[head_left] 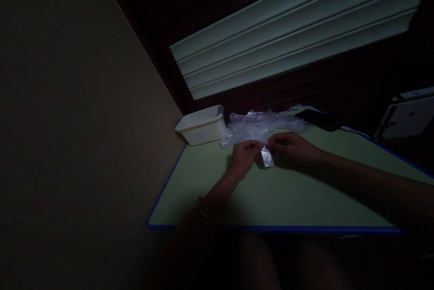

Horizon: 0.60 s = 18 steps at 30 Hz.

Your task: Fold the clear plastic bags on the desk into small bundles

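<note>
Both hands meet over the middle of a light green table (305, 195). A small shiny clear plastic bag (267, 157) hangs between them, its upper edge pinched by the fingertips. My left hand (243, 156) is closed on the bag's left corner, thumb and forefinger pressed together. On the other side, my right hand (291, 145) pinches the right corner. Whether anything is inside the bag I cannot make out in the dim light. Just behind the hands lies a loose heap of clear plastic bags (252, 123).
A white plastic bin (205, 128) stands at the table's back left, near the wall (84, 123). Some dark object (317, 119) lies at the back right. Blue edging (271, 229) runs along the table. Behind it rises a dark panel with pale slats (288, 32).
</note>
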### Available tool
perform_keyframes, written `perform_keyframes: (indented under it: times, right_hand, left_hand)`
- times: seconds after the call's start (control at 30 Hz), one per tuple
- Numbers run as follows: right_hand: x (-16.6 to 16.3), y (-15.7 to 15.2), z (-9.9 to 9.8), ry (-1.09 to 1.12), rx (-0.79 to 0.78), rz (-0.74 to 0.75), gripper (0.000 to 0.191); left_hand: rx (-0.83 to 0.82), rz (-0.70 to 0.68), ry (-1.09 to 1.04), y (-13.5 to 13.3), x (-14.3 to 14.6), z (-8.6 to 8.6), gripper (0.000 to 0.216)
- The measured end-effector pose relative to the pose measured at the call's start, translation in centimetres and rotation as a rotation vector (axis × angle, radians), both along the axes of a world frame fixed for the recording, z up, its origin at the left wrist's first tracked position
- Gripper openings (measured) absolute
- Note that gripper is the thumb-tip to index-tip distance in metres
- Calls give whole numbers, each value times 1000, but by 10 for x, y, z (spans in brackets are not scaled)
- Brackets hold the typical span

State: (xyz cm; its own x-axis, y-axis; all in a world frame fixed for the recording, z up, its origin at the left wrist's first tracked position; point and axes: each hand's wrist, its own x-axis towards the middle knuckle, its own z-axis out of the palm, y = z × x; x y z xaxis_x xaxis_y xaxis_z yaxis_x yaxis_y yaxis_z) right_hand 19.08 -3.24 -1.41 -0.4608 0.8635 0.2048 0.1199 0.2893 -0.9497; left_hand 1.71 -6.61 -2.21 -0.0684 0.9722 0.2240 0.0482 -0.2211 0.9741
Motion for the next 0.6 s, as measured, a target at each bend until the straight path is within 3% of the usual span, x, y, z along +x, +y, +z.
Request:
perform_keyframes:
  times: [0.3, 0.6]
  right_hand:
    - [-1, 2, -2, 22, 4, -53, 27]
    - [0, 7, -5, 37, 17, -13, 22]
  left_hand:
    - [-92, -70, -48, 0, 0, -3, 28]
    - [-89, -37, -37, 1, 0, -3, 40]
